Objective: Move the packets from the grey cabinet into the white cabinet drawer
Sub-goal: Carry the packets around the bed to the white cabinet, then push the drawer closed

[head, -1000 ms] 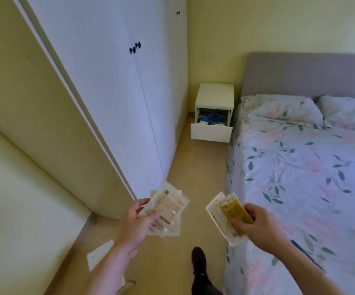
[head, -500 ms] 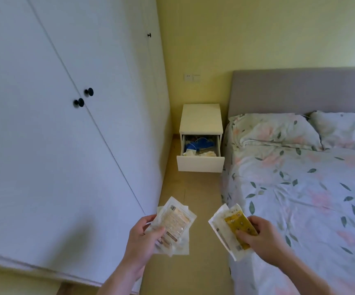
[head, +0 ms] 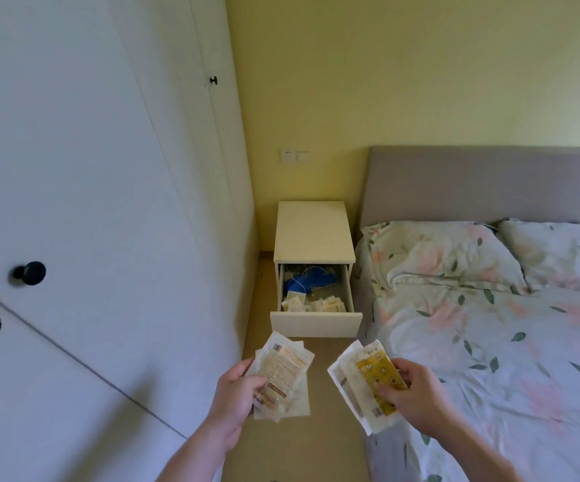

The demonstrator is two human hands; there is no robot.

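My left hand (head: 238,394) grips a small stack of pale packets (head: 283,372) with orange print. My right hand (head: 410,393) grips another bunch of packets (head: 368,380), a yellow one on top. Both bunches hang above the floor just short of the white cabinet (head: 311,234) by the bed. Its drawer (head: 316,323) stands pulled open. Inside lie several pale packets (head: 316,304) at the front and a blue item (head: 311,278) behind them. The grey cabinet is out of view.
A tall white wardrobe (head: 90,203) with black knobs (head: 31,273) lines the left side. A bed (head: 490,342) with floral bedding, pillows and a grey headboard fills the right. A narrow strip of tan floor (head: 333,447) runs between them to the cabinet.
I have walked forward along the aisle; the white cabinet and its open drawer are now much closer. Both hands keep holding their packets in the same way.
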